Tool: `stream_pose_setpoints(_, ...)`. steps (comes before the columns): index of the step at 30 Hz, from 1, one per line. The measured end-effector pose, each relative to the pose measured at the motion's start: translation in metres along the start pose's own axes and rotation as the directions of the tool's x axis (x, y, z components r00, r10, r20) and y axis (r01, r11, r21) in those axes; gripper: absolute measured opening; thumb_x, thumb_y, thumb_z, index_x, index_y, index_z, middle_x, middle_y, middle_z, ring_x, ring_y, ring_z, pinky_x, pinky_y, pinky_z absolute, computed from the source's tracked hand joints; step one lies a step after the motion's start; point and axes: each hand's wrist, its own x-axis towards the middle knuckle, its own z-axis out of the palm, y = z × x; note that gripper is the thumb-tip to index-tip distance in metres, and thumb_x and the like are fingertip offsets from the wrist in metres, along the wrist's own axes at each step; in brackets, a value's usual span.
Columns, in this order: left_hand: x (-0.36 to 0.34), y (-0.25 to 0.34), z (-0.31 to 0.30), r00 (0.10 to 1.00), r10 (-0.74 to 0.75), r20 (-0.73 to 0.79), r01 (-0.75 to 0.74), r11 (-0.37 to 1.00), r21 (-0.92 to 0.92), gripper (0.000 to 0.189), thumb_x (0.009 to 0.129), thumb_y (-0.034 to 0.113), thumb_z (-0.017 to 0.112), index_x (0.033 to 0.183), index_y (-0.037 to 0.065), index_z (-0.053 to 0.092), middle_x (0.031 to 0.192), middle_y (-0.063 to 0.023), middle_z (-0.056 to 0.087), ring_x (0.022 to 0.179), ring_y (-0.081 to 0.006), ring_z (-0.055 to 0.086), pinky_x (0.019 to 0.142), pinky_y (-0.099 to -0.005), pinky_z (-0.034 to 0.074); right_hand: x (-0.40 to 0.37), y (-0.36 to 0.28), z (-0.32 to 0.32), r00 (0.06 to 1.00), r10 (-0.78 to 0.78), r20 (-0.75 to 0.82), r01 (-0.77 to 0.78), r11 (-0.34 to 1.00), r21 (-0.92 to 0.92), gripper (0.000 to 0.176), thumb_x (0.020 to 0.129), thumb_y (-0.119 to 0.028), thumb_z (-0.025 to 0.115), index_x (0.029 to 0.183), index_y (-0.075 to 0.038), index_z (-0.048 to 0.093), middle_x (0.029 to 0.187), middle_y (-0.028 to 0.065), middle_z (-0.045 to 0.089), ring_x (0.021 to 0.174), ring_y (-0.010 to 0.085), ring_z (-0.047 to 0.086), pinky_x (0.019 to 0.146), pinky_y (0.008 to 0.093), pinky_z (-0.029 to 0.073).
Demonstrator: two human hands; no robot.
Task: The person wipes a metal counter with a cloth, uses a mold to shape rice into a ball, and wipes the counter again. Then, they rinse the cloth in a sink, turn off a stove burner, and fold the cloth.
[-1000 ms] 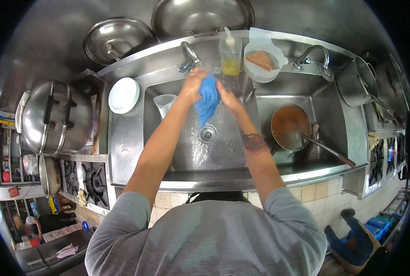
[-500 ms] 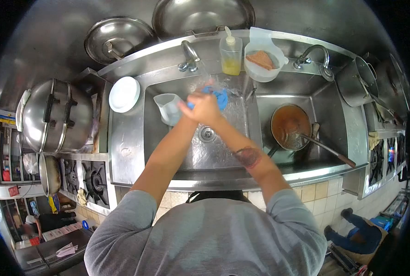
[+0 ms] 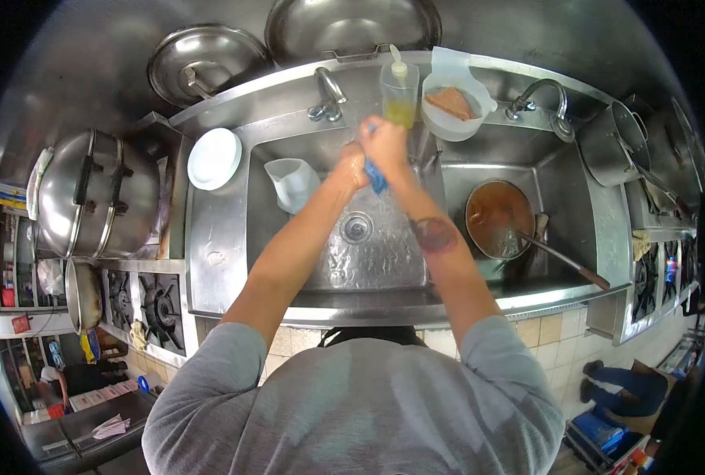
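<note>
Both hands are clenched around a bunched blue cloth (image 3: 377, 179), raised over the back half of the left basin (image 3: 368, 273). The left hand (image 3: 353, 164) sits lower and the right hand (image 3: 385, 142) just beyond it; their fingers hide most of the cloth, and a blue end hangs below them.

The left tap (image 3: 331, 91) stands on the back ledge, near the hands and a little to their left. A squeeze bottle (image 3: 400, 89) with yellow liquid stands right behind the right hand, so room is tight toward the back edge. Beside it on the ledge is a plastic container (image 3: 446, 129) holding a brown piece.

Toward the front there is more room: wet steel runs from beneath the hands past the drain (image 3: 357, 228) to the front rim (image 3: 321, 317). On the left, a translucent jug (image 3: 292, 187) lies against the basin's side, near the left forearm. Past that edge, white plates (image 3: 214, 159) rest on the steel surface (image 3: 212, 237).

To the right, the divider (image 3: 441, 198) separates off the right basin (image 3: 566, 212), where a pot (image 3: 498, 215) of brownish liquid sits; a long handle (image 3: 572, 267) slants from it toward the front right corner.
</note>
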Motion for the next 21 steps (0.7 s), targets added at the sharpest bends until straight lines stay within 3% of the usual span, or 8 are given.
stream_pose_setpoints(2, -0.064, 0.104, 0.147, 0.944, -0.148, -0.295, 0.138, 0.989, -0.053, 0.03, 0.088, 0.034, 0.047, 0.094, 0.007, 0.056, 0.082, -0.0075, 0.06, 0.081, -0.0218, 0.059, 0.077, -0.0411, 0.048, 0.004, 0.009, 0.0, 0.995, 0.026, -0.098, -0.02, 0.998, 0.065, 0.016, 0.076, -0.02, 0.058, 0.069, -0.007, 0.063, 0.064, 0.0193, 0.059, 0.057, 0.0361, 0.059, 0.055, 0.0429, 0.048)
stream_pose_setpoints(6, -0.05, 0.095, 0.118, 0.971, -0.158, -0.178, 0.151, 0.987, -0.052, 0.036, 0.087, 0.036, 0.048, 0.101, 0.005, 0.055, 0.096, -0.0112, 0.061, 0.089, -0.0246, 0.06, 0.081, -0.0444, 0.047, -0.021, -0.011, 0.01, 0.99, -0.113, 0.081, 0.105, 0.99, 0.096, 0.007, 0.071, -0.018, 0.061, 0.071, -0.012, 0.064, 0.066, 0.0179, 0.06, 0.062, 0.0367, 0.059, 0.059, 0.0451, 0.046)
stream_pose_setpoints(8, -0.056, 0.101, 0.12, 0.958, -0.23, -0.171, 0.21, 0.969, -0.127, 0.035, 0.088, 0.034, 0.049, 0.103, 0.004, 0.054, 0.099, -0.012, 0.061, 0.09, -0.0246, 0.06, 0.079, -0.0427, 0.049, -0.029, -0.021, 0.015, 0.862, -0.48, -0.166, 0.505, 0.842, 0.187, 0.005, 0.068, -0.018, 0.062, 0.071, -0.013, 0.064, 0.067, 0.0157, 0.061, 0.063, 0.0367, 0.059, 0.06, 0.0448, 0.046)
stream_pose_setpoints(11, -0.065, 0.117, 0.137, 0.939, -0.344, -0.024, 0.325, 0.906, -0.271, 0.042, 0.089, 0.038, 0.047, 0.107, 0.001, 0.053, 0.103, -0.0144, 0.06, 0.091, -0.0257, 0.061, 0.082, -0.0428, 0.049, 0.006, 0.016, 0.003, 0.998, 0.043, -0.043, -0.046, 0.997, -0.066, 0.023, 0.08, -0.026, 0.057, 0.073, -0.005, 0.064, 0.07, 0.0185, 0.061, 0.066, 0.0346, 0.06, 0.061, 0.0407, 0.048)
stream_pose_setpoints(15, -0.075, 0.155, 0.154, 0.865, -0.501, -0.021, 0.497, 0.862, -0.105, 0.059, 0.085, 0.049, 0.049, 0.118, 0.0, 0.049, 0.112, -0.0145, 0.057, 0.098, -0.0256, 0.058, 0.088, -0.044, 0.045, 0.019, 0.066, -0.002, 0.996, -0.047, -0.07, 0.03, 0.974, -0.225, 0.024, 0.082, -0.03, 0.053, 0.08, -0.011, 0.067, 0.073, 0.0162, 0.062, 0.067, 0.0339, 0.06, 0.063, 0.0425, 0.046)
stream_pose_setpoints(17, -0.07, 0.146, 0.138, 0.891, -0.447, -0.081, 0.453, 0.883, 0.123, 0.053, 0.085, 0.043, 0.051, 0.116, -0.001, 0.05, 0.11, -0.0143, 0.058, 0.096, -0.0246, 0.058, 0.085, -0.0421, 0.047, 0.018, 0.077, -0.006, 0.984, 0.18, 0.006, -0.179, 0.976, 0.121, 0.03, 0.085, -0.034, 0.049, 0.085, -0.01, 0.067, 0.079, 0.017, 0.063, 0.073, 0.0345, 0.06, 0.067, 0.0415, 0.046)
stream_pose_setpoints(20, -0.049, 0.131, 0.108, 0.907, -0.317, -0.277, 0.414, 0.79, 0.451, 0.041, 0.087, 0.03, 0.053, 0.113, -0.002, 0.052, 0.106, -0.0138, 0.059, 0.091, -0.0224, 0.06, 0.079, -0.0379, 0.05, 0.014, 0.098, -0.003, 0.976, 0.179, -0.12, -0.144, 0.956, 0.257, 0.031, 0.087, -0.033, 0.046, 0.088, -0.01, 0.067, 0.079, 0.0166, 0.063, 0.077, 0.0342, 0.06, 0.069, 0.0402, 0.046)
stream_pose_setpoints(21, -0.043, 0.129, 0.104, 0.882, -0.242, -0.405, 0.443, 0.718, 0.537, 0.035, 0.088, 0.023, 0.052, 0.111, -0.003, 0.053, 0.104, -0.0135, 0.06, 0.089, -0.0213, 0.061, 0.076, -0.0356, 0.052, 0.009, 0.102, -0.007, 0.968, 0.247, 0.044, -0.249, 0.93, 0.27, 0.03, 0.083, -0.027, 0.054, 0.106, -0.008, 0.061, 0.098, 0.019, 0.061, 0.092, 0.0344, 0.058, 0.079, 0.0378, 0.045)
